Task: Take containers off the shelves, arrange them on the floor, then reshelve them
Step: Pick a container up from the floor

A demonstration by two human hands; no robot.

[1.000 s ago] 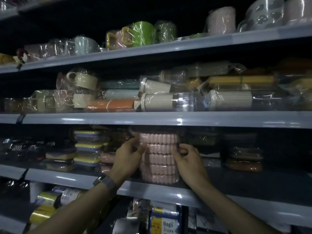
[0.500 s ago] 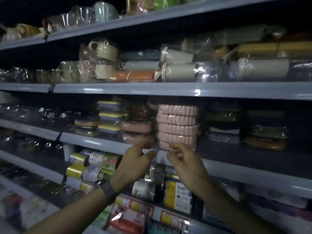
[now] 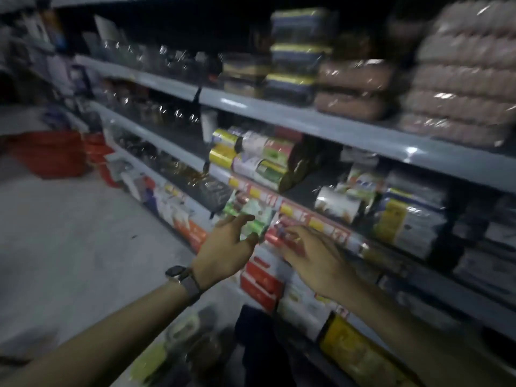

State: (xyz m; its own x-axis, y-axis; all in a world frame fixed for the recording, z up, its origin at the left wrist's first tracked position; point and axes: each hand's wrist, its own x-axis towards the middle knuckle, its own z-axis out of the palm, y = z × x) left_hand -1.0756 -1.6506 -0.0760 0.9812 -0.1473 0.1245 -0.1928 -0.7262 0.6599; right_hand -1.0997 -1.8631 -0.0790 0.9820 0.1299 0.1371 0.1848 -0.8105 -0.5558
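**Both hands at the roll shelf, pink containers one board higher**

The pink ribbed containers (image 3: 460, 88) stand stacked at the upper right of the frame. They are round, fluted and sealed in glossy clear film, and rest on a grey metal shelf board (image 3: 307, 118). Left of them on the same board lie smooth oval tubs (image 3: 354, 88) and flat boxes with yellow bands (image 3: 296, 48), also film-wrapped. One level down, gold-ended foil rolls (image 3: 223, 152) lie on their sides.

My left hand (image 3: 226, 247), with a watch (image 3: 181, 277) at the wrist, is at lower centre. Its thumb is above and its fingers below a green-labelled pack (image 3: 254, 219) (motion blur hides whether they grip it, so I cannot tell). My right hand (image 3: 315, 258), just right of it, has its fingers spread and loosely extended toward a red pack (image 3: 279, 240); contact is unclear.

The floor (image 3: 69, 233) at left is matt grey. Red bins (image 3: 50, 152) sit at middle left in the dim aisle.
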